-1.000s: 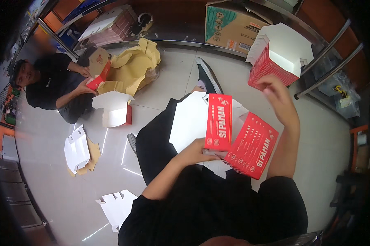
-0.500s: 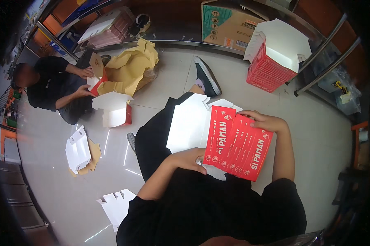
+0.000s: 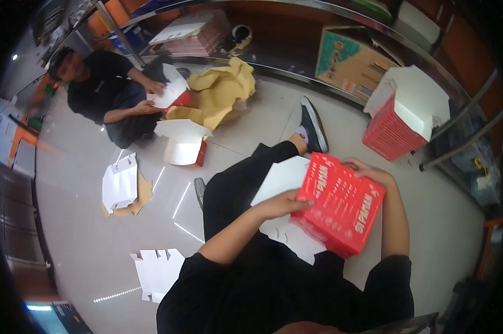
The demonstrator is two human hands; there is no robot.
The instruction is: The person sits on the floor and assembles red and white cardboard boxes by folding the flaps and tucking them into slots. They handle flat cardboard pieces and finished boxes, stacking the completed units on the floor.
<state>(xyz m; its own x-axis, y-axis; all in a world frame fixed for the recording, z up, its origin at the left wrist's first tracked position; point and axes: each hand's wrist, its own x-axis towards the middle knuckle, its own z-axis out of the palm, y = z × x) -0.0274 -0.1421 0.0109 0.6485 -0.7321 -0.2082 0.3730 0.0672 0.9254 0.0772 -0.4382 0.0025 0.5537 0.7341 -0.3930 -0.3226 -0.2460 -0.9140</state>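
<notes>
Stack (image 3: 332,214) of red boxes, nested 1 inside another, sat over the person's lap, between the 2 hands, tilted, printed red sides facing up. White flaps (image 3: 279,179) spread from beneath it toward the left; a further white part showed below the left hand. Exact count of boxes: could not tell, blurred.

Left hand (image 3: 279,205): grasping the stack at its left side, digits against the red face; remaining fingers hidden. Right hand (image 3: 369,171): grasping the stack at its far right corner, fingers curled over the far edge.

Surroundings: 1 shoe (image 3: 314,125) lay just beyond the stack. Taller pile (image 3: 390,129) of nested red boxes stood on the floor, far right, near the shelf legs, white interior uppermost. Carton (image 3: 349,62) sat on the low shelf behind it. To the left, 1 open box (image 3: 185,152) rested near crumpled brown paper (image 3: 229,84). White blank (image 3: 120,182) lay on a brown sheet (image 3: 144,199); second blank (image 3: 158,274) lay nearer the person. Co-worker (image 3: 109,80), far left, had both hands at a red-and-white box (image 3: 173,96).
</notes>
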